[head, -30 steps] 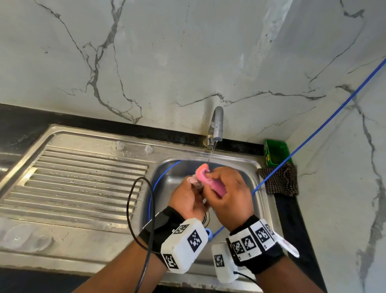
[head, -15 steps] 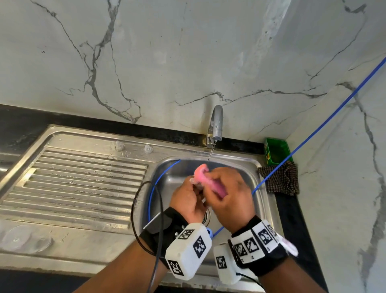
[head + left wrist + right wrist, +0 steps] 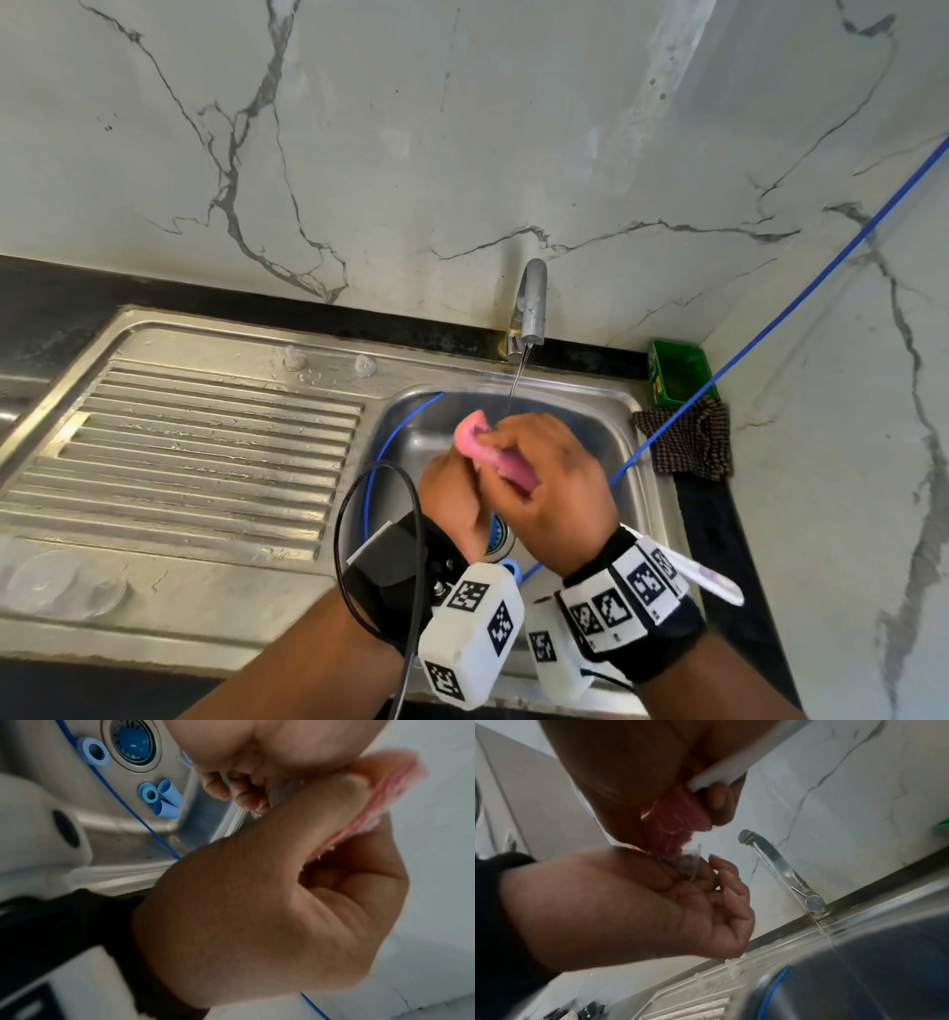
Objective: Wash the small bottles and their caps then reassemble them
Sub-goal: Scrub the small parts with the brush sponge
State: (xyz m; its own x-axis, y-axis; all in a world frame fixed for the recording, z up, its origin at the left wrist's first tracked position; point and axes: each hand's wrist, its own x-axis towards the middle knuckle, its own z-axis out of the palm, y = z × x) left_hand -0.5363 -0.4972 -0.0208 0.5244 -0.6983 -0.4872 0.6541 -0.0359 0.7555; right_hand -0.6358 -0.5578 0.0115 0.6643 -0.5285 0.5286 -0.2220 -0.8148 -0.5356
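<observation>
Over the steel sink basin point(image 3: 606, 411), under a thin stream from the tap point(image 3: 529, 308), the right hand point(image 3: 554, 483) grips a pink scrub pad point(image 3: 482, 447) and presses it onto a small clear bottle point(image 3: 693, 862) pinched in the fingers of the left hand point(image 3: 452, 493). Blue caps point(image 3: 167, 799) lie on the basin floor beside the drain point(image 3: 133, 740). Two clear bottles point(image 3: 295, 357) stand at the drainboard's back edge.
</observation>
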